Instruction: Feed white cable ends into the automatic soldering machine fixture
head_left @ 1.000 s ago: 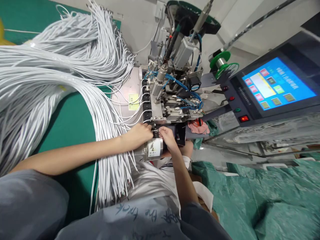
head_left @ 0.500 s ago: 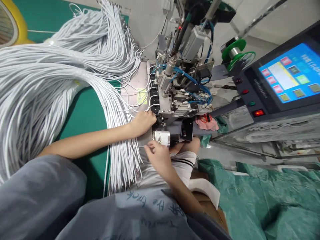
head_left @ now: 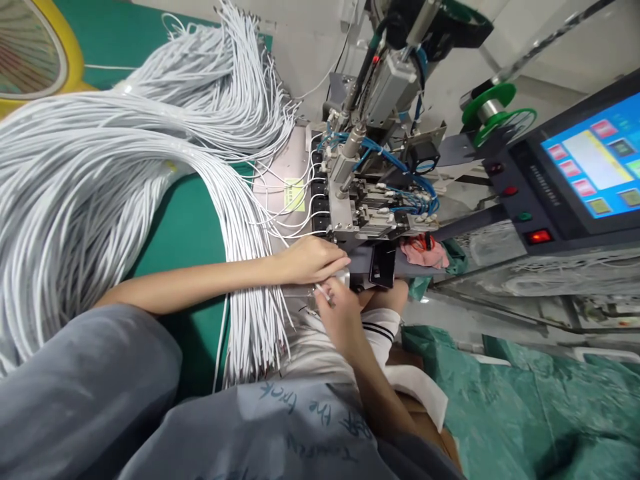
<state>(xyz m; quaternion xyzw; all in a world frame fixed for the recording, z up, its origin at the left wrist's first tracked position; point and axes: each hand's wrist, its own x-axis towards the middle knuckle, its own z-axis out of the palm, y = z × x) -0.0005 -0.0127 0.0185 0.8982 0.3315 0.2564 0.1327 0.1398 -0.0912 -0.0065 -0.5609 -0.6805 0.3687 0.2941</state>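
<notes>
My left hand (head_left: pixel 316 260) lies at the front end of the bench machine, its fingers pressed together over a small silvery container (head_left: pixel 345 273). Whatever those fingers hold, if anything, is hidden. Just below it, my right hand (head_left: pixel 341 313) is closed in a pinch, and a short white cable end (head_left: pixel 323 291) shows at its fingertips. The bench machine (head_left: pixel 345 193) has a row of black slots with several white cables leading into them. A thick bundle of white cables (head_left: pixel 250 280) passes beneath my left forearm and hangs toward my lap.
More white cables (head_left: pixel 200 73) are piled on the green table (head_left: pixel 200 213). A control screen (head_left: pixel 595 167) stands at the right, near a green spool (head_left: pixel 493 113). A dark phone (head_left: pixel 383 263) and a pink cloth (head_left: pixel 425 252) lie beyond my hands. Green sheeting (head_left: pixel 525 400) covers the lower right.
My left hand has moved from the machine's slots toward me, over the silvery container. My right hand has closed in beside it, with a white cable end now showing. The view has shifted slightly.
</notes>
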